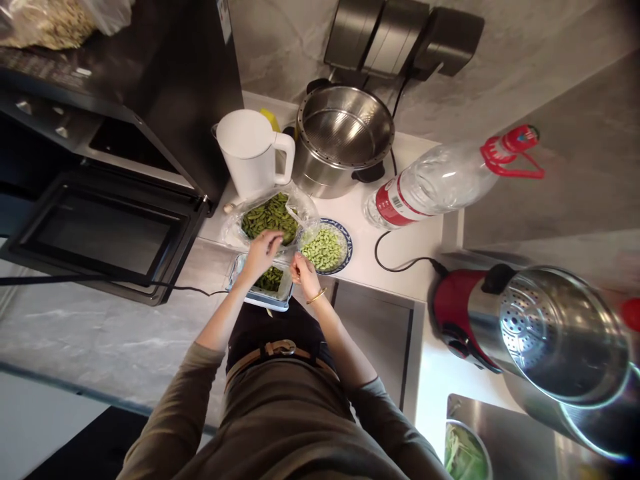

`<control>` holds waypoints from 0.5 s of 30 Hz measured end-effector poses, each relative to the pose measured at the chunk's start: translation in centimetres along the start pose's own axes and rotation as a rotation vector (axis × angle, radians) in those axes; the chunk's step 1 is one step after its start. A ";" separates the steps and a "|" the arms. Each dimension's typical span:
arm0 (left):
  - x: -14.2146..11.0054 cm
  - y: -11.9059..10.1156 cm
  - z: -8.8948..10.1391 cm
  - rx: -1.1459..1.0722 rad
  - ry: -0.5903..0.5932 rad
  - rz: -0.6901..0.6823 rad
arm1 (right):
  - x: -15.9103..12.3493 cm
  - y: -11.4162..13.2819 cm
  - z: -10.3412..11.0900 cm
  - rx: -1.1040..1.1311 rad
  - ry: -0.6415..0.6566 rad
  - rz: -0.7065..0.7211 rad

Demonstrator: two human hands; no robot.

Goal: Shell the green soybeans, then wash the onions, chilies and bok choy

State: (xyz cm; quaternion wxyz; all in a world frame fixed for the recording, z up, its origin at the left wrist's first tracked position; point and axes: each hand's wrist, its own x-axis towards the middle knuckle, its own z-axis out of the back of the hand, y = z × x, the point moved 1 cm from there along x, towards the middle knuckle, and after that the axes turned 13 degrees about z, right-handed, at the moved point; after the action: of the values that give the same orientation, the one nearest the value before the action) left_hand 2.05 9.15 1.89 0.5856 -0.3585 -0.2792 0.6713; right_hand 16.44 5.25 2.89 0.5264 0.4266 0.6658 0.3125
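Note:
My left hand (265, 251) is over the near edge of a clear plastic bag (235, 230) of green soybean pods (270, 217). Its fingers are loosely bent and apart, with nothing visible between them. Beside it, my right hand (304, 273) is closed in a pinch near the plate's left edge; whatever it may hold is hidden. Shelled green soybeans (324, 248) lie on a blue-rimmed plate (349, 248). Below my hands, a lined bin (267, 303) at the counter's front edge has dark green pods or hulls (270, 279) in it.
Behind the bag stand a white pitcher (247, 157) and a steel pot (320, 175) with a perforated steamer insert (345, 123). A large water bottle (425, 190) is to the right. An open oven door (110, 227) juts out at left. A red and steel appliance (460, 303) stands at right.

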 end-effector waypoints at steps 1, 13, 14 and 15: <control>-1.5 -0.6 0.0 -0.039 0.020 -0.047 | 0.1 0.1 -0.2 -0.039 0.025 0.025; -8.1 -2.2 1.8 0.388 -0.031 -0.194 | -1.0 0.9 -1.5 -0.184 0.135 0.030; -8.3 -2.3 1.7 0.429 -0.025 -0.184 | -1.1 0.8 -1.6 -0.215 0.132 0.034; -8.5 -2.4 1.5 0.447 -0.022 -0.178 | -1.3 0.7 -1.7 -0.245 0.132 0.038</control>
State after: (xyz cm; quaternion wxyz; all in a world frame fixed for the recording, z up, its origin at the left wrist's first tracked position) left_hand 2.67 1.25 5.96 0.7041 -0.1864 -0.1604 0.6662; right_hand 15.04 4.46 4.53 0.5235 0.3502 0.6478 0.4286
